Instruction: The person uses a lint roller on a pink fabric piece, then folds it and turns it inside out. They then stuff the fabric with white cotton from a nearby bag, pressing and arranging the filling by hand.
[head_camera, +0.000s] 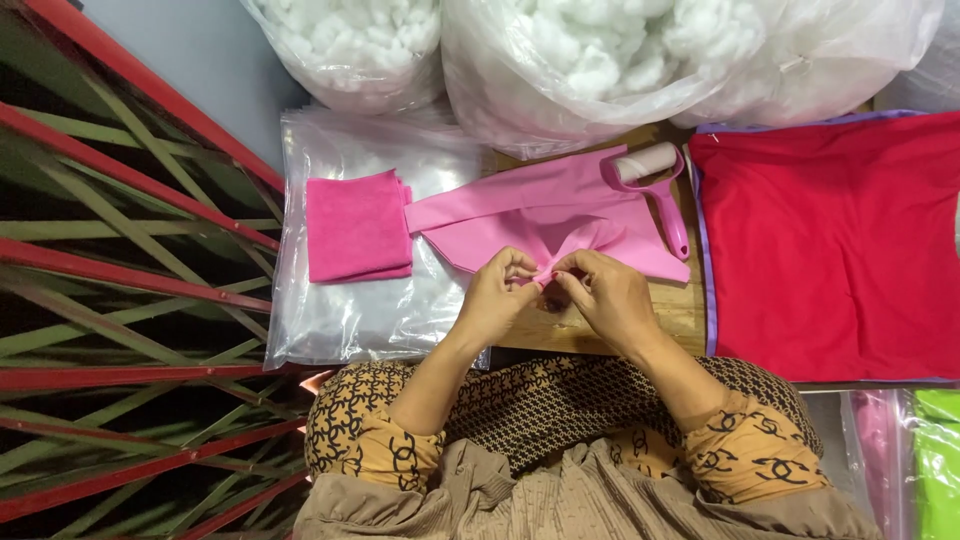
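Head view, looking down at both hands over a wooden surface (672, 305).

Left hand (497, 293): grip closed, fingertips pinching the near edge of a pink fabric piece (545, 215). Right hand (603, 293): grip also closed, pinching the same edge just beside the left. The two hands nearly touch, thumbs facing each other, and the cloth bunches into small folds between them.

The pink fabric piece lies spread on the surface ahead of the hands, its left end tapering out over a stack of clear plastic bags (350, 310). A folded pink cloth (357, 227) sits on those bags, just beside the tapered end.

A pink lint roller (657, 185) rests on the far right corner of the fabric, roll end away from the person, handle pointing back toward them.

Right of the surface: a red fabric panel (830, 250) with a purple trimmed edge, lying flat.

Far side: two clear bags of white stuffing (600, 50).

Left: a mat of red and green strips (120, 300).

Sleeves are patterned in tan and black.
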